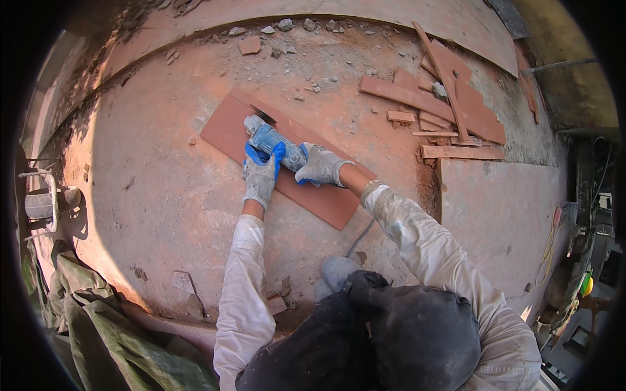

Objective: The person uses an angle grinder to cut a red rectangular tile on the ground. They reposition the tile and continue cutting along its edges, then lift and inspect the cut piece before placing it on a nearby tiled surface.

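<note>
Angle grinder (268, 138), prob. heavy & stiff, I'd hold fore & aft, w/ L grip (261, 174) & R grip (319, 165) both clamped on it.

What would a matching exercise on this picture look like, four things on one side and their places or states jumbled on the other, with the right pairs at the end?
Things
1. Angle grinder
2. Long reddish slab
3. Broken reddish pieces
4. Green tarp

Places or states
A. Heaped at the upper right
B. Crumpled at the lower left
C. Gripped by the left hand and right hand
D. Lying flat beneath the gloved hands

Pairs: 1-C, 2-D, 3-A, 4-B
</note>
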### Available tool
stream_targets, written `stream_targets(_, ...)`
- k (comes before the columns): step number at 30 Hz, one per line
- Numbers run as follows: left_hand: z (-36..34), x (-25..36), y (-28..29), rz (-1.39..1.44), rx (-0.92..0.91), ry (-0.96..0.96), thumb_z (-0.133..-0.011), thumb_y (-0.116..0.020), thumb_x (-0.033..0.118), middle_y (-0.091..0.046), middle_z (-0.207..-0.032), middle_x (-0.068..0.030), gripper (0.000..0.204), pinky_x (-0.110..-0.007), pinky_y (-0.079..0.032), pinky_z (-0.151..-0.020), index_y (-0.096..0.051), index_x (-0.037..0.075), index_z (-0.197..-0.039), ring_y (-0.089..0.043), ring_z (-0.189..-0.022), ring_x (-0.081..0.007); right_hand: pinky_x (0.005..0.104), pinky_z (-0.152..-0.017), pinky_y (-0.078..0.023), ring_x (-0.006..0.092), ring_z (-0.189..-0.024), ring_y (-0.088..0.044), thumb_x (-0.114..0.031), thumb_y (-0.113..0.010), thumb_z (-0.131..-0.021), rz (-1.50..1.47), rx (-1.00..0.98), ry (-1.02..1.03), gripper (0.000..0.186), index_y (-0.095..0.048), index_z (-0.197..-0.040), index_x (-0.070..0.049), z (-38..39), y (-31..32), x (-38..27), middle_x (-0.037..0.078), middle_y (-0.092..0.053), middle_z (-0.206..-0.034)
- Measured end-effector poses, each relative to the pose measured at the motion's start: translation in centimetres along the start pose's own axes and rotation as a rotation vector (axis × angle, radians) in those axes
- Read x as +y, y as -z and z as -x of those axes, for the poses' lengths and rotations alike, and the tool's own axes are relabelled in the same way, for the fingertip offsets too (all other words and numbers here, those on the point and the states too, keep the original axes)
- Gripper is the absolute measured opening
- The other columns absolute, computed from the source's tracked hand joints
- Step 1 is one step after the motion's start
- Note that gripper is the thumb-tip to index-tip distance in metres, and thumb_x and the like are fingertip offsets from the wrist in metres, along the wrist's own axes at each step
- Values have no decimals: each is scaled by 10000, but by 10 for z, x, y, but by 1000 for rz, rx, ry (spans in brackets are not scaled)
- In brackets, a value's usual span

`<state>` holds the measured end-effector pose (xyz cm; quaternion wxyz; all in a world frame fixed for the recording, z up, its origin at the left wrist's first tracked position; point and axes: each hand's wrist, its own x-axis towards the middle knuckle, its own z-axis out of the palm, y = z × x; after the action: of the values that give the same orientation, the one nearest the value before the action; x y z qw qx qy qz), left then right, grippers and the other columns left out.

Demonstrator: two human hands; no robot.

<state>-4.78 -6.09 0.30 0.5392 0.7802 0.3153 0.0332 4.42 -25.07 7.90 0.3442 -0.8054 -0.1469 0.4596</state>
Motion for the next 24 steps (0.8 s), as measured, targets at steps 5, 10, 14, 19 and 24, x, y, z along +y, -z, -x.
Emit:
stream_targets(5,-3,-5,-3,-144,62,-26,-920,-894,535,-786,-1161,-164,796,-416,-605,-889,-583,-3,-1418,-762,-1018,-268,415,-594,-570,268,-683,-740,-215,-828,-720,-15,11,-9,543,-632,-1168,21,5,0,-2,185,-746,-840)
stream_targets(10,-4,-10,-2,-106,-10,15,-879,-854,672,-750,-1229,-219,1027,-515,-529,-1055,-462,23,-1572,-686,-1190,-404,407,-585,-574,262,-681,-735,-202,-831,-731,-51,0,-1,529,-626,-1166,20,9,1,-4,185,-740,-866)
stream_targets(14,-3,-11,-5,-109,-16,11,-877,-856,671,-748,-1212,-216,1037,-513,-527,-1052,-456,17,-1575,-684,-1185,-400,411,-581,-574,261,-685,-734,-202,-831,-738,-14,-3,-4,529,-626,-1175,14,11,2,-4,181,-738,-877)
stream_targets(19,4,-11,-11,-180,84,-54,-915,-902,520,-791,-1098,-141,782,-409,-610,-847,-583,5,-1410,-760,-967,-248,424,-641,-595,285,-764,-756,-217,-833,-736,-11,-9,-26,551,-630,-1194,13,15,5,-2,205,-748,-951)
stream_targets(24,9,-9,-12,-190,59,-21,-910,-892,554,-787,-1117,-159,793,-441,-600,-900,-594,7,-1400,-757,-1010,-288,441,-726,-611,331,-879,-773,-251,-825,-737,27,-12,-21,590,-624,-1219,25,18,4,4,245,-755,-1052)
